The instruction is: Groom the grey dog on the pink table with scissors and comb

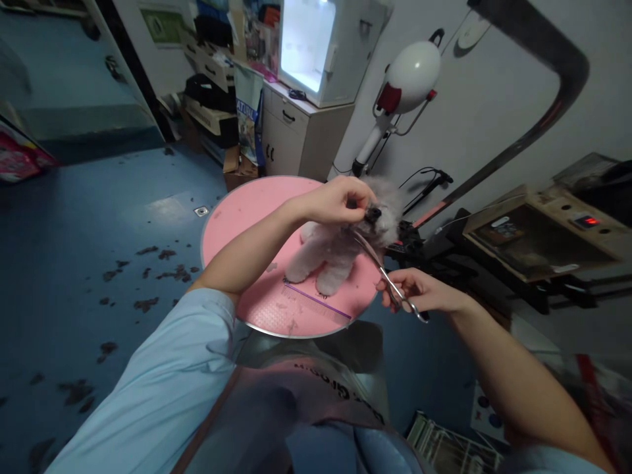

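We are apparently trimming fur around the chin of the grey dog (pixel 330 253), which is resting its paws on the round pink desk (pixel 247 204). Our left hand (pixel 338 201) is curling in at its muzzle, thumb and fingers seemingly steadying it; our right hand (pixel 412 291) is closing around the handles of the scissors (pixel 374 255), whose tips are reaching below the chin. The next cut, we are judging, is calling for a still head and careful tips. A purple comb (pixel 316 301) is lying before the paws. We are reading "ATURAL" on a bag (pixel 247 122) and "Groo" on the apron (pixel 276 385); the red display digits (pixel 587 222) are staying too small to tell.
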Demonstrator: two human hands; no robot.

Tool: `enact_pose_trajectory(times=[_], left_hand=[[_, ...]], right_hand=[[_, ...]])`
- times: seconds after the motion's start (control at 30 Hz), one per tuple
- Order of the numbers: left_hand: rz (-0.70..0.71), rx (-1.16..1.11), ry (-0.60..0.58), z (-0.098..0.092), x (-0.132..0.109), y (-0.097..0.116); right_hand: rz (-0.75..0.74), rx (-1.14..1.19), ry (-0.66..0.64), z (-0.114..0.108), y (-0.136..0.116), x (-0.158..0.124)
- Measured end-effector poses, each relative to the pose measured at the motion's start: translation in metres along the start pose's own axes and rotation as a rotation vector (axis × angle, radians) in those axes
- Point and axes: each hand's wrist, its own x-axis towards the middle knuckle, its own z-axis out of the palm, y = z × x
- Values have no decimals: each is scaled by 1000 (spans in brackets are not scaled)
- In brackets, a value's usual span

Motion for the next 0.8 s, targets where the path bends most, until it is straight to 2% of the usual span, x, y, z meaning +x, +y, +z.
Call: enact_pose_trajectory(times=[0.2, 0.37, 0.6, 0.7, 0.77, 0.8], left_hand=[[-4, -1, -11, 0, 1, -1], [5, -11, 6, 1, 1, -1], [-30, -24, 118, -2, 5, -8], [-26, 7, 122, -6, -1, -5], [-5, 87, 134, -2, -18, -3], [-9, 135, 178, 5, -31, -3]], right_hand=[[35, -18, 45, 4, 1, 1], [-1, -16, 80, 6, 2, 0], [22, -45, 69, 6, 0, 2], [72, -106, 10, 14, 12, 10], [90, -181, -35, 25, 31, 16], [88, -213, -48, 31, 44, 20]])
